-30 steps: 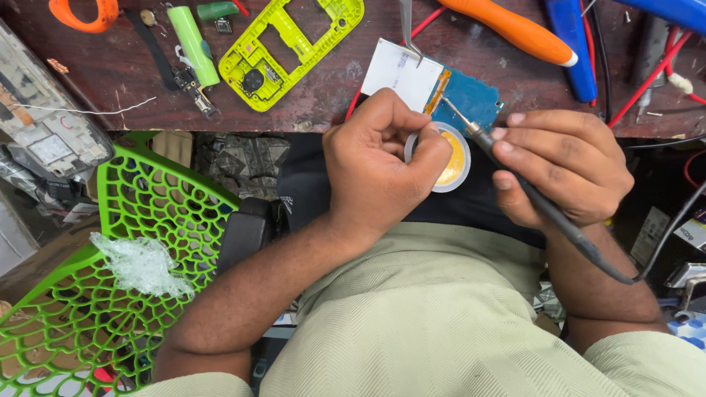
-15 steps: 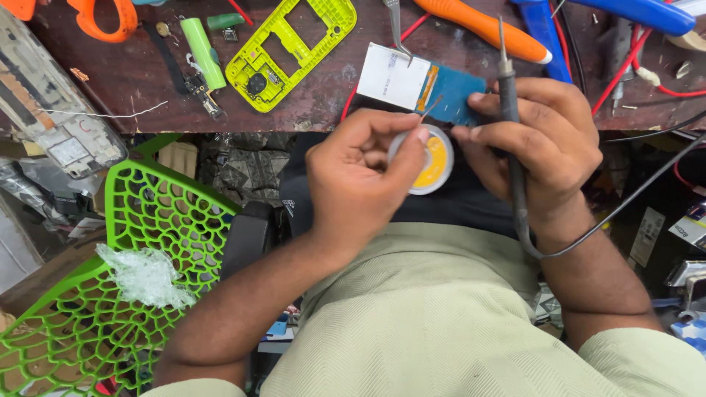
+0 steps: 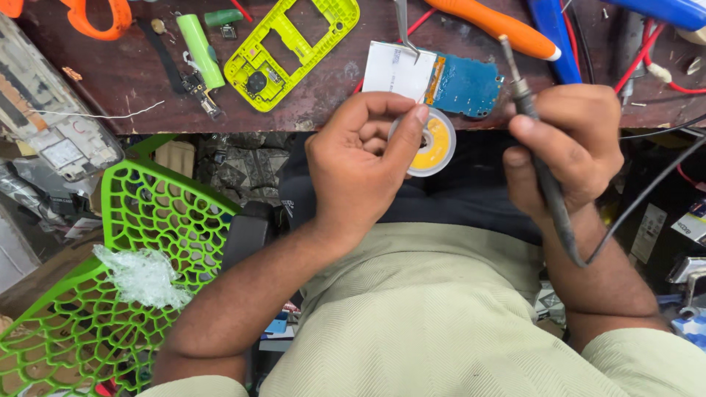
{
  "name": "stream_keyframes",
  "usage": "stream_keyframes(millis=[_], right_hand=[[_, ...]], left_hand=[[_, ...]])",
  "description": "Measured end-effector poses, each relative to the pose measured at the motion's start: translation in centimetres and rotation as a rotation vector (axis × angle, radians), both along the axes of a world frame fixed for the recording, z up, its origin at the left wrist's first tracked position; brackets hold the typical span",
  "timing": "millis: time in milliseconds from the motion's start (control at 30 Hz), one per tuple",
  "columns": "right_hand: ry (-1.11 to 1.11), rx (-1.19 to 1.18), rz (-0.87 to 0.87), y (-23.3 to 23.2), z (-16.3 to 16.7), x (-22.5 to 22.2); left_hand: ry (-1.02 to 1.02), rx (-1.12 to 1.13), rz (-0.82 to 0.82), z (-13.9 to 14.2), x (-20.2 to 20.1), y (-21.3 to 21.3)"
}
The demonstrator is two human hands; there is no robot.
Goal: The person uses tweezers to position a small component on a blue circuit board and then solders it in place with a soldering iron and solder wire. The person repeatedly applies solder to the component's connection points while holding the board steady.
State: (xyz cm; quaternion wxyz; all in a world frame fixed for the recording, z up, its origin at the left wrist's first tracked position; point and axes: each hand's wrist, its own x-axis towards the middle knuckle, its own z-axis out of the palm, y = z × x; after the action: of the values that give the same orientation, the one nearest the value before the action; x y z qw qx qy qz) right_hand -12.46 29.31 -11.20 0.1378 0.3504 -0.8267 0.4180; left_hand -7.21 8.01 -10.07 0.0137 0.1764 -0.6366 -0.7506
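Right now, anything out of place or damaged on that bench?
The phone is in pieces: its yellow-green phone frame lies empty, apart from the blue circuit board at the bench edge. A crumpled clear plastic wrap sits on the green lattice chair. Nothing looks spilled.

Left hand (image 3: pixel 364 158) raised from a bare forearm, fingers curled inward, thumb pressed against fingertips in a pinch, right hand (image 3: pixel 562 151) alongside, fist closed in a pen-like grip, wrist bent, both forearms angled inward.

white rectangular screen (image 3: pixel 398 71) | on bench | joined to blue board (image 3: pixel 465 85)
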Motion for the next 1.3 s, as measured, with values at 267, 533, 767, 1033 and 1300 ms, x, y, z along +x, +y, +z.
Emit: stream_keyframes(millis=[267,533,767,1033,1300], right_hand=[[-0.090,-0.149,0.054,0.2,-1.0,-0.5],[-0.061,-0.197,0.124,0.1,-1.2,-1.1],[-0.116,-0.156,0.085,0.2,-0.7,-0.7],[-0.097,-0.163,0.093,-0.1,-0.7,-0.8],[-0.052,-0.144,0.091,-0.5,-0.7,-1.0]], left_hand=[[-0.046,-0.124,-0.027,0.7,-1.0,0.3],[-0.052,-0.142,-0.057,1.0,-1.4,0.3],[-0.066,-0.125,-0.051,0.8,-1.5,0.4],[-0.058,-0.153,-0.065,0.8,-1.6,0.4],[-0.049,-0.139,-0.074,0.7,-1.6,0.2]])
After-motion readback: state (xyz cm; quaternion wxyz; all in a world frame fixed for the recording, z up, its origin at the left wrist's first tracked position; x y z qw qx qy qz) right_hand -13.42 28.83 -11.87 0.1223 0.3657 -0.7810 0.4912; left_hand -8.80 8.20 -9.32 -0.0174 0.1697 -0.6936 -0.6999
